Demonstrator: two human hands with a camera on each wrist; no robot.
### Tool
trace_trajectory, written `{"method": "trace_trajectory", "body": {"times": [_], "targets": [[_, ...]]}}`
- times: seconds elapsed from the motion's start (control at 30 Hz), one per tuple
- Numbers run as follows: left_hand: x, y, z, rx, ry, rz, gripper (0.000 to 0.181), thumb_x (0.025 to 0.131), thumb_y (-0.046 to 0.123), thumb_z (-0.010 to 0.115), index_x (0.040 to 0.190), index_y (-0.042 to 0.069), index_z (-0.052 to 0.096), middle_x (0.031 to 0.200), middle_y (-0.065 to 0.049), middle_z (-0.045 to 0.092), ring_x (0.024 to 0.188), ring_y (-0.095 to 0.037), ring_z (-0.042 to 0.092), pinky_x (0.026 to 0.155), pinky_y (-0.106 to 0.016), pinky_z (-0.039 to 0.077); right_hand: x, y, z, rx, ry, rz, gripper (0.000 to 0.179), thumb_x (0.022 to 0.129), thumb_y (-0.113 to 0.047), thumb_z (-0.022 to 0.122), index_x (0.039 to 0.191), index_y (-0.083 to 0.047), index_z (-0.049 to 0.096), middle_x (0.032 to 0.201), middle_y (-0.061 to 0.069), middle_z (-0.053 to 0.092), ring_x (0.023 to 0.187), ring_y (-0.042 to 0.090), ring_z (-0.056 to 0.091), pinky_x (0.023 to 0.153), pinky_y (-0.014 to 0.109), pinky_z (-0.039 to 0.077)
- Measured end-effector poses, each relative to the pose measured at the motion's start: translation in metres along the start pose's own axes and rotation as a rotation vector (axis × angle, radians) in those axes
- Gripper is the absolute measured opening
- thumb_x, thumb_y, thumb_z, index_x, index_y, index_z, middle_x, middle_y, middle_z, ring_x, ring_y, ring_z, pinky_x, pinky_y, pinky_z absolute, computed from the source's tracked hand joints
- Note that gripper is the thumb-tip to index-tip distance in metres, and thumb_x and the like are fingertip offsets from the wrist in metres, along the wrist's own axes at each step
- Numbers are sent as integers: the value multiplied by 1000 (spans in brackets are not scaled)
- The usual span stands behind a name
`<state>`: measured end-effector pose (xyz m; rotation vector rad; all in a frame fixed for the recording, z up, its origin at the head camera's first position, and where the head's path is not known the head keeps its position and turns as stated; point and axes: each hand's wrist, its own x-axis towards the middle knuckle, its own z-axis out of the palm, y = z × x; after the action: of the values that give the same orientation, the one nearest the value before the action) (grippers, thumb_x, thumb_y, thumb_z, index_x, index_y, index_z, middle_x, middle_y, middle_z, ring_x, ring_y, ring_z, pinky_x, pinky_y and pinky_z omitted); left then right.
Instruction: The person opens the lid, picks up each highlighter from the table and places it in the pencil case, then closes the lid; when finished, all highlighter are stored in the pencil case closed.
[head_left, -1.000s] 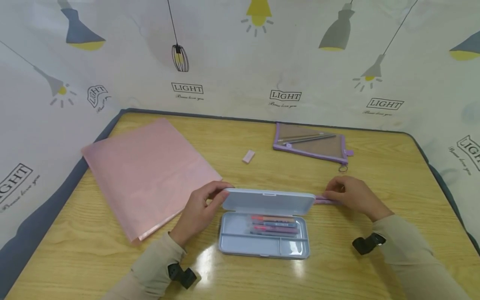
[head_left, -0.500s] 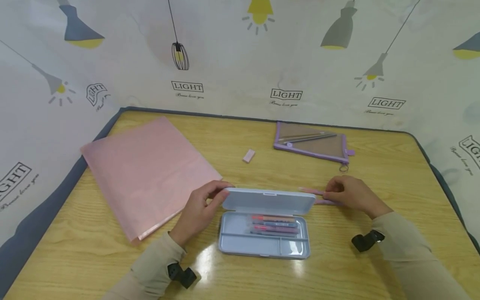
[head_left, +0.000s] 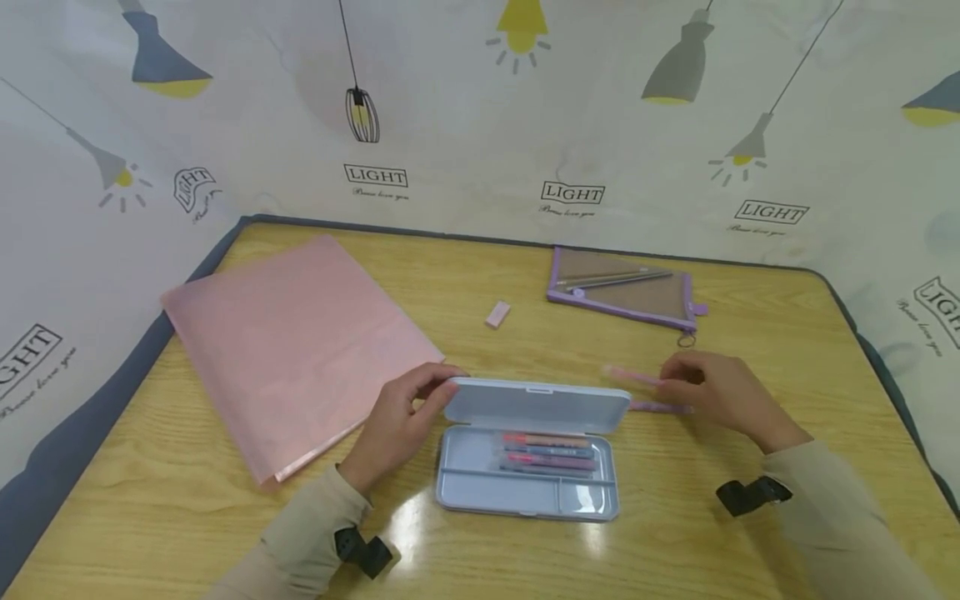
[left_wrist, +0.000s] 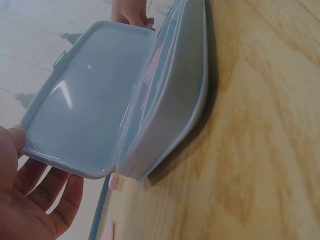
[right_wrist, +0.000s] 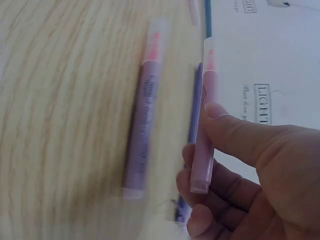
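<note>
My left hand pinches the left end of the raised lid of a pale blue pencil case. Several highlighters lie in the case's rear compartment. Right of the case, my right hand holds a pink highlighter between thumb and fingers, its translucent cap pointing left in the head view. A purple highlighter lies on the table just below that hand, its left end hidden behind the lid in the head view.
A pink folder covers the table's left side. Behind the case lies a small pink eraser. At the back right rests a purple-edged mesh pouch with pencils on it or inside; I cannot tell which. A printed curtain borders the table.
My right hand has drawn the pink highlighter away from the purple one, lifting it and shifting slightly right. My left hand and the lid have stayed put.
</note>
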<state>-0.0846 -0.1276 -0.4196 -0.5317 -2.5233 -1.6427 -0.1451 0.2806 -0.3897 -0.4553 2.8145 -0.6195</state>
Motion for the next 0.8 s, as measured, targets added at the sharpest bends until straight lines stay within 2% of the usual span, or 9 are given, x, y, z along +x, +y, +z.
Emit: {"method": "trace_trajectory", "body": {"times": [0.27,0.43,0.6,0.8], "targets": [[1,0,0,0,-2,3,20,103,20,54,118,16,68,103,0,71,88,-13,67,77,-30,53,-28,-25,-21,-56,169,-103,12,98,-28,64,98,-19,71,88,-6,71,77,5,62,63,25,47],[1,0,0,-1,3,8,20,103,19,55,117,16,68,102,0,71,87,-12,67,76,-29,53,-46,-56,-28,-55,253,-183,5,96,-22,66,95,-22,70,81,-14,66,67,-2,54,58,22,46],[1,0,0,-1,5,8,19,102,20,55,116,16,68,100,1,71,86,-12,66,76,-29,53,-60,-92,-17,-27,221,-264,3,94,-22,69,94,-24,70,78,-21,61,64,-5,47,54,19,41],[1,1,0,-10,-1,2,20,103,20,55,117,16,68,101,0,71,87,-13,67,76,-30,53,-63,-119,16,-21,128,-357,8,91,-21,72,90,-28,68,79,-23,59,69,-9,50,59,18,46]]}}
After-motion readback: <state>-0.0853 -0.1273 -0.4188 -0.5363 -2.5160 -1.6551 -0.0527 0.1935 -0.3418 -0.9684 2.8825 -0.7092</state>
